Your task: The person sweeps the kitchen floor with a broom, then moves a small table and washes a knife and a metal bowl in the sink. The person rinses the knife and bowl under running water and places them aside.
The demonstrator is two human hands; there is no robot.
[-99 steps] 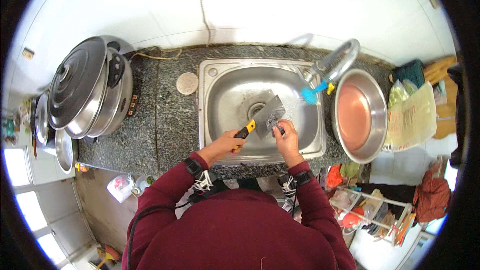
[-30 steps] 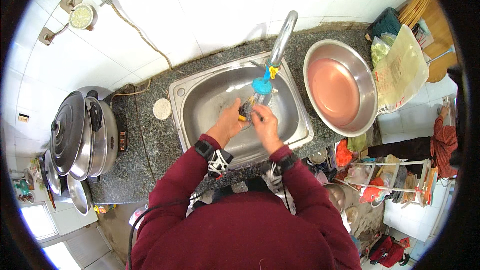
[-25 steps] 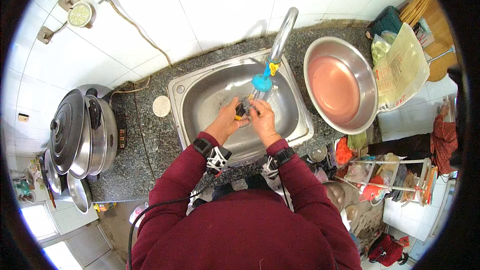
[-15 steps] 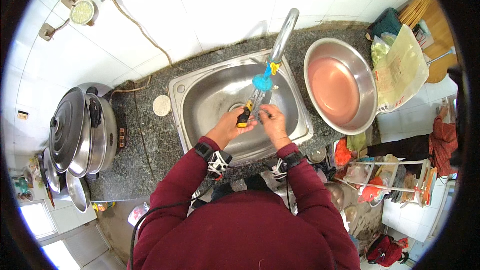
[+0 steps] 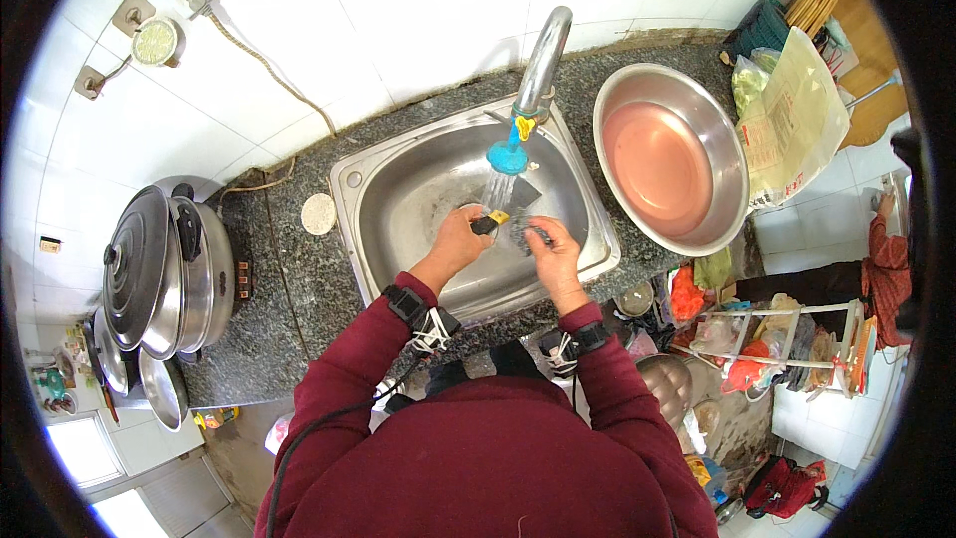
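Note:
My left hand [image 5: 460, 241] is closed around the black-and-yellow handle of what looks like a knife [image 5: 486, 224]. A flat grey part like its blade [image 5: 520, 196] reaches up and right from the handle, blurred by water. Over the sink, my right hand [image 5: 556, 257] has its fingers pinched together on a small dark wad, perhaps a steel-wool scrubber, mostly hidden by the fingers. Water runs from the blue nozzle [image 5: 507, 158] of the tap [image 5: 544, 62] onto the knife. Both hands are above the steel sink [image 5: 398, 201], apart from each other.
A steel basin [image 5: 732, 174] with pinkish liquid stands right of the sink, beside a plastic bag [image 5: 797, 130]. Lidded pots [image 5: 149, 269] stand at the left end of the granite counter [image 5: 284, 334]. A round pale disc [image 5: 319, 213] lies near the sink. Another person's sleeve [image 5: 886, 269] shows far right.
The knife's handle has turned, its yellow end now pointing right. My hands have moved a little apart, the right one drawing back to the right. The view has shifted slightly.

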